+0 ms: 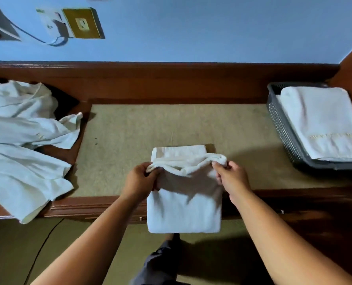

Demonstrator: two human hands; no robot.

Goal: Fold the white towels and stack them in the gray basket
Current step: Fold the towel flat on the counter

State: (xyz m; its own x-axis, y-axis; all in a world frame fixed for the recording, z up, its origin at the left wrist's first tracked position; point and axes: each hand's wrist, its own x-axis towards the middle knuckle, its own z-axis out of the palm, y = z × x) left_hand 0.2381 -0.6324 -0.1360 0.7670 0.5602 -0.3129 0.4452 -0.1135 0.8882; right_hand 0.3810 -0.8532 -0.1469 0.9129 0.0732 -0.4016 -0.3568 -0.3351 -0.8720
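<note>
Brass wall socket (83,23) with blue cable (37,39); wooden desk (171,83), beige inlay (191,124).

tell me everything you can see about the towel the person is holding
The towel is white and looks like soft terry cloth, already folded into a thick, roughly rectangular bundle. The left hand and right hand each pinch an upper corner, lifting that layered edge so it sags between them. Its far part rests on the tan inlay of the wooden table, while the near folded end hangs over the table's front edge. It lies apart from the gray basket.
</note>
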